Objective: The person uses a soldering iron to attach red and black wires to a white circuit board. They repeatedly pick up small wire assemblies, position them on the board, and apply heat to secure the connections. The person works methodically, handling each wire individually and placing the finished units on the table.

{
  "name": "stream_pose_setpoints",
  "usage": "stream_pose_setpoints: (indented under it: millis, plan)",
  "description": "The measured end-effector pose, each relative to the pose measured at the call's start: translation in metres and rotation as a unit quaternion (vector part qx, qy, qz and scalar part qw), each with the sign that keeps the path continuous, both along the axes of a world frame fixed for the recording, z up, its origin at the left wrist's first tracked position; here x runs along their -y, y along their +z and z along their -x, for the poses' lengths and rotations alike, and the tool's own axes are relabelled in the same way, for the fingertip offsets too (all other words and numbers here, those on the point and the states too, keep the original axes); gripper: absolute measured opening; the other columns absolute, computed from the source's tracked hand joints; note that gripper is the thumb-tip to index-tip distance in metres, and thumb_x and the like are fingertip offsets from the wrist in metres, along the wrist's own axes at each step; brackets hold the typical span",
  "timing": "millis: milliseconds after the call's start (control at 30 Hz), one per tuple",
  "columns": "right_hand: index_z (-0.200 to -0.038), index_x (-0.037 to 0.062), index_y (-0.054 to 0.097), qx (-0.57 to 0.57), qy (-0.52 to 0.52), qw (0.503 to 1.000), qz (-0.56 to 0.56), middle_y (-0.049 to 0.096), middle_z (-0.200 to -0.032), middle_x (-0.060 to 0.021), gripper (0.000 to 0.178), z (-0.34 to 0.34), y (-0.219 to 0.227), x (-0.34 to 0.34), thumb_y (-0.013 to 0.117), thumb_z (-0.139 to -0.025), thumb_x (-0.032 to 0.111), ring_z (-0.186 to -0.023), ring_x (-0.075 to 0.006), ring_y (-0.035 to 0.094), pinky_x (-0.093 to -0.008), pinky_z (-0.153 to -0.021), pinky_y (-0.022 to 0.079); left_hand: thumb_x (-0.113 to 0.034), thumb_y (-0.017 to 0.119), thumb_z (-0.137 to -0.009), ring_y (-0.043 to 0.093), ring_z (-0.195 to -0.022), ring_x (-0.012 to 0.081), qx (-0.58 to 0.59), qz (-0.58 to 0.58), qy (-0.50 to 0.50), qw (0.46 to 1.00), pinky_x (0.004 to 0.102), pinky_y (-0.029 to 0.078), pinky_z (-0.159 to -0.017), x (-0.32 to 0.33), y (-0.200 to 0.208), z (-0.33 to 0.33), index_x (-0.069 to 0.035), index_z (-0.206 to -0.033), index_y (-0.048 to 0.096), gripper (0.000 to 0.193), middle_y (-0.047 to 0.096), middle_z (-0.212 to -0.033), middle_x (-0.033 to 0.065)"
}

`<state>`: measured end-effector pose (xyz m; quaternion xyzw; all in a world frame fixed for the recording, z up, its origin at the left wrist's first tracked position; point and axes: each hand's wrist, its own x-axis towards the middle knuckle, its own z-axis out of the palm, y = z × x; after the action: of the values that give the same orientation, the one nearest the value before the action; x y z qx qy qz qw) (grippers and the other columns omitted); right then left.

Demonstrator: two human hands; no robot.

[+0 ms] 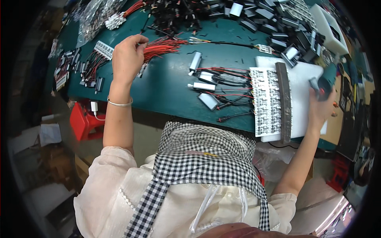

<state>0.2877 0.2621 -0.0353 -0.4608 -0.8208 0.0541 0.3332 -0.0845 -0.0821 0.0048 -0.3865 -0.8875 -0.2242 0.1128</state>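
My left hand (127,57) is above the left half of the green table, fingers curled and thumb against the forefinger. Beside its fingertips lies a bundle of red wires (162,48); whatever the pinch holds is hidden. At the far right, my right hand (317,109) is smeared by motion and reaches a dark green and black thing with a round opening (325,84); its grip does not show. Between the hands, a panel of white circuit boards (264,103) lies on a white foam block (303,75) under a dark bar (284,103). Red and black leads join the panel to several silver cases (204,86).
Black wire leads (174,16) and dark and silver cases (258,18) are heaped along the back. A white bin (327,29) stands at the back right. More boards with leads (104,50) lie at left. A red stool (85,121) stands below the table's front edge.
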Motion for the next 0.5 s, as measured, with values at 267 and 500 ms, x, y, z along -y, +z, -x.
stream_pose_setpoints:
  millis: [267,500]
  plan:
    - [-0.125,-0.0084,0.047,-0.298,0.027,0.946,0.126,0.054,-0.086,-0.0034,0.055,-0.022,0.052,0.082,0.069,-0.075,-0.01,-0.082,-0.0109,0.051,-0.0259,-0.083,0.044,-0.008,0.065,-0.078,0.059,-0.077,0.026,-0.054,0.056,-0.022,0.997,0.0353,0.048,-0.07,0.008,-0.009,0.025,-0.004,-0.089,0.068,0.011,0.065,-0.086,0.0088]
    - [-0.128,-0.005,0.042,-0.354,0.124,0.914,0.154,0.047,-0.086,-0.0059,0.063,-0.047,0.046,0.136,0.071,-0.072,-0.008,-0.083,-0.0158,0.046,-0.0344,-0.085,0.043,-0.022,0.071,-0.078,0.06,-0.076,0.028,0.078,0.166,-0.043,0.982,0.0369,0.047,-0.069,0.018,-0.02,0.069,-0.005,-0.085,0.07,0.019,0.064,-0.079,0.011]
